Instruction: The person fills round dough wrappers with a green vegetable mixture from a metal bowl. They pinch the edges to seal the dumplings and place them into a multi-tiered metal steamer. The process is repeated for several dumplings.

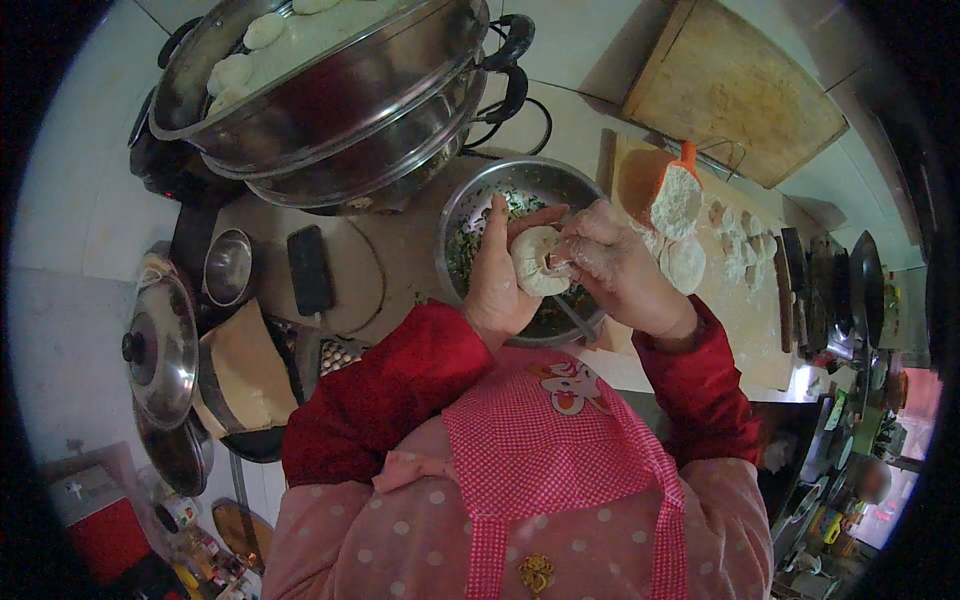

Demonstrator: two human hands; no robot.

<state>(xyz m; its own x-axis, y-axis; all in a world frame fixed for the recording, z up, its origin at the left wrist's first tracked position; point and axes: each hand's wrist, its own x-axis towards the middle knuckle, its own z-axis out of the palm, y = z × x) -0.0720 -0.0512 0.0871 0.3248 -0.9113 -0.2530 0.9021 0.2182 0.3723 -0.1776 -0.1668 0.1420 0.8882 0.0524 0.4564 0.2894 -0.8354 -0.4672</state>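
Cupped in my left hand (499,281) is a round filled dough bun (538,262), partly pleated. The floury fingers of my right hand (611,259) pinch the bun's edge on its right side. Both hands are above a steel bowl (450,225) of chopped green filling (466,244), and a metal utensil handle (574,316) leans on the bowl's near rim. To the right, a floured wooden board (742,322) bears a flat dough round (683,264), several small dough pieces (752,247) and an orange scoop (688,154) full of white flour (677,202).
A large steel steamer (360,112) with buns (264,31) in its top tier stands at the upper left. Below it are a small steel bowl (228,267), a black phone (310,270) with a cable and a pot lid (161,352). Another wooden board (739,90) lies behind the floured one.
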